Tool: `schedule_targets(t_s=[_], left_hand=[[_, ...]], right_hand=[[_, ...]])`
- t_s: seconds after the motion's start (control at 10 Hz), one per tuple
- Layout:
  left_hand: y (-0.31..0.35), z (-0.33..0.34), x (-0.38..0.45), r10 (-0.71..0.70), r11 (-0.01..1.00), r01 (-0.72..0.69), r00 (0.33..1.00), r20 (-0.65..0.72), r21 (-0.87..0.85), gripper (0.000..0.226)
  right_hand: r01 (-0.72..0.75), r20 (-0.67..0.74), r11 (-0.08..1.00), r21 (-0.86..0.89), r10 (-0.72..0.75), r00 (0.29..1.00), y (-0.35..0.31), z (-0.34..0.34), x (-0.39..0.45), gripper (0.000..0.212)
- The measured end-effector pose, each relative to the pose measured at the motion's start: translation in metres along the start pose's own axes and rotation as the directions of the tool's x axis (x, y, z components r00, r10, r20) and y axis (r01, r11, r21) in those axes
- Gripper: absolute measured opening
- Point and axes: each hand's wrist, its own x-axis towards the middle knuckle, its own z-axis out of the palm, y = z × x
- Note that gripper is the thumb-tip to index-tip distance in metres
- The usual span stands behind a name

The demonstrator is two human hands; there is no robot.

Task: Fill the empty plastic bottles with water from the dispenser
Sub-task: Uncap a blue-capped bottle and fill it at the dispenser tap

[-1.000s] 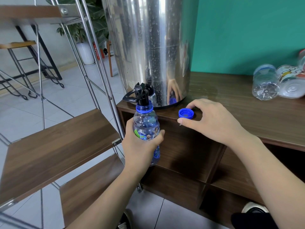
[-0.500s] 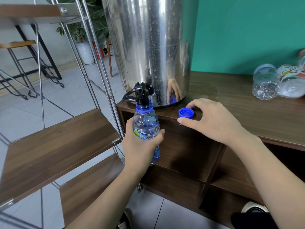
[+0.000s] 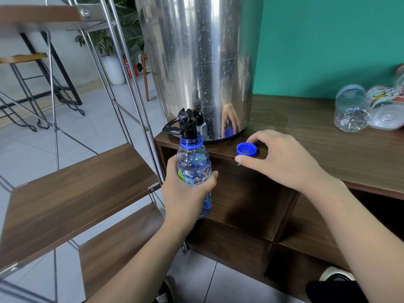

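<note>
Left hand (image 3: 185, 191) grips bottle (image 3: 193, 165); right hand (image 3: 282, 160) touches cap (image 3: 246, 150).

- I see a teal wall (image 3: 328, 44) behind a dark wood cabinet (image 3: 306, 132) with open compartments below.
- To my left, a metal-framed rack (image 3: 122, 68) carries wood shelves (image 3: 72, 193).
- The floor (image 3: 65, 136) is pale grey tile.
- Farther back stand a stool (image 3: 24, 60) on black legs and a potted plant (image 3: 109, 53) in a white pot, in daylight.
</note>
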Motion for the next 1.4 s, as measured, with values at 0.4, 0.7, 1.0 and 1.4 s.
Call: schedule_targets(t_s=[0.4,0.7,1.0,1.4], left_hand=[[0.0016,-0.0007,-0.0008,-0.001,1.0,0.001,1.0,0.009,0.003,0.07],[0.0009,-0.0001,-0.0005,-0.008,1.0,0.008,1.0,0.006,-0.001,0.07],[0.0004,0.0012,-0.0008,0.001,1.0,-0.001,1.0,0.0,0.002,0.068],[-0.0015,0.0008,-0.0004,-0.002,1.0,0.002,1.0,0.015,-0.003,0.067]], right_hand=[[0.006,-0.001,1.0,-0.009,-0.006,1.0,0.0001,-0.0005,-0.0002,0.042],[0.007,-0.001,1.0,-0.019,-0.008,1.0,-0.0001,-0.0011,0.0001,0.043],[0.008,-0.008,1.0,-0.016,-0.008,1.0,-0.0001,-0.0009,-0.0015,0.041],[0.007,-0.008,1.0,-0.019,-0.007,1.0,0.0002,0.0002,-0.0005,0.042]])
